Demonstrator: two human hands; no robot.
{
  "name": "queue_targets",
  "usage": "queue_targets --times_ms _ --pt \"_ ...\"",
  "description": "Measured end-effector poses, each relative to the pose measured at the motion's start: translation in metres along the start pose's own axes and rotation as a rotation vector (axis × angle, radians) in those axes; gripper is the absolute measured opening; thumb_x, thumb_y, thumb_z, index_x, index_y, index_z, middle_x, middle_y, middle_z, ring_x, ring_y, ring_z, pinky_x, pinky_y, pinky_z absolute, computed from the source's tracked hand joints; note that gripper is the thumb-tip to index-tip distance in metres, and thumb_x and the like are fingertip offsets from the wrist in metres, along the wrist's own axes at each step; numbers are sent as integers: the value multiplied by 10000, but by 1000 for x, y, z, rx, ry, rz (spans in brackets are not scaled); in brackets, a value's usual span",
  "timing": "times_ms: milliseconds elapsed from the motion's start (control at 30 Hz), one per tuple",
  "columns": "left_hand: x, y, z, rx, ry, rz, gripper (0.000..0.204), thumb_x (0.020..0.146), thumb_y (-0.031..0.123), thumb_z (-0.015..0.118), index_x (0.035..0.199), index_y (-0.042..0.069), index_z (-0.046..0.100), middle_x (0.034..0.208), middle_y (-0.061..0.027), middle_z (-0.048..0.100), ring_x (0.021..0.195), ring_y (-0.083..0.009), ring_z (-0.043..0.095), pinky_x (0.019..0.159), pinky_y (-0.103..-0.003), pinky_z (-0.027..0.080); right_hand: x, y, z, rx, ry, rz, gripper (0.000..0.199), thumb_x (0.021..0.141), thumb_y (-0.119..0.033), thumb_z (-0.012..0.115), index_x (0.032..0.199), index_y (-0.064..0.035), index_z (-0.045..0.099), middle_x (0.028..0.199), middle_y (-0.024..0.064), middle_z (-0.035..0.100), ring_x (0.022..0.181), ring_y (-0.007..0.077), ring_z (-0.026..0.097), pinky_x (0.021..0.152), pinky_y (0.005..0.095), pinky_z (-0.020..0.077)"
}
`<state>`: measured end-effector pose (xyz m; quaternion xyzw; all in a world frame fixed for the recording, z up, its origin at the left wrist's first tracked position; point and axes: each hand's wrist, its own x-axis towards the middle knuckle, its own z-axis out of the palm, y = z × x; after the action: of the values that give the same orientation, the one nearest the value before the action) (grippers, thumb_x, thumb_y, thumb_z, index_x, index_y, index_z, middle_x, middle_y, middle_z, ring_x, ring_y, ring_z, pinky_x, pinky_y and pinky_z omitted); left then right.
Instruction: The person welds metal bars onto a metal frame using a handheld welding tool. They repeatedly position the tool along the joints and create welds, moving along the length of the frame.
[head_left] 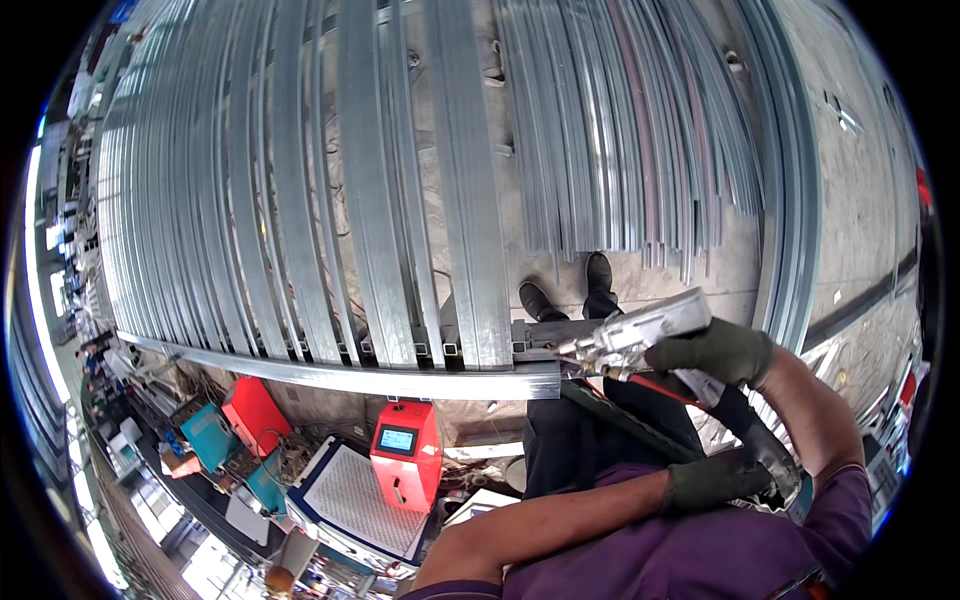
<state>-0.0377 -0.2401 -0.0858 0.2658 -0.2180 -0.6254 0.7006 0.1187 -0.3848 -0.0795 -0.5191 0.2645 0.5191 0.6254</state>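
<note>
My right hand [715,352], in a dark green glove, is closed around a silver welding gun [640,328]. The gun's narrow nozzle points left, toward the end of the metal frame. A red hose and a thick dark cable [738,412] trail from the gun toward my body. My left hand [712,482], gloved alike, reaches across my torso and is closed at the cable's covered part; its fingertips are partly hidden. Close to the nozzle lies the end of a shiny metal rail [535,382]. Long galvanized profiles [470,210] meet this rail crosswise.
A bundle of thin metal tubes [600,130] lies on the floor ahead, with long beams [785,200] to its right. At the lower left stand a red machine with a screen [405,455] and a white cabinet [350,490]. My shoes [540,300] are beyond the rail's end.
</note>
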Motion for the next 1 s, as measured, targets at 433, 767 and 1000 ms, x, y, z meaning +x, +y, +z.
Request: queue_targets --times_ms 433,767,1000 --pt "-45 -33 -17 121 -37 -59 174 1145 150 595 1288 52 611 974 -229 637 868 -387 653 750 -533 522 38 29 22 164 -138 -202 589 1074 -354 837 1553 -54 672 1403 78 778 1271 146 683 1109 355 565" --pt "-49 -25 -25 296 -65 4 129 1138 114 570 1237 40 606 939 -221 613 877 -383 653 783 -529 507 53 34 25 103 -136 -211 507 1083 -343 828 1498 -71 724 1314 70 816 1184 125 713 1023 332 597" --pt "-47 -24 -24 542 -34 146 241 1031 122 624 1260 48 639 1003 -206 658 958 -387 667 900 -531 510 50 23 25 47 -136 -270 515 1094 -362 815 1504 -64 723 1328 87 815 1185 137 718 1006 341 602"
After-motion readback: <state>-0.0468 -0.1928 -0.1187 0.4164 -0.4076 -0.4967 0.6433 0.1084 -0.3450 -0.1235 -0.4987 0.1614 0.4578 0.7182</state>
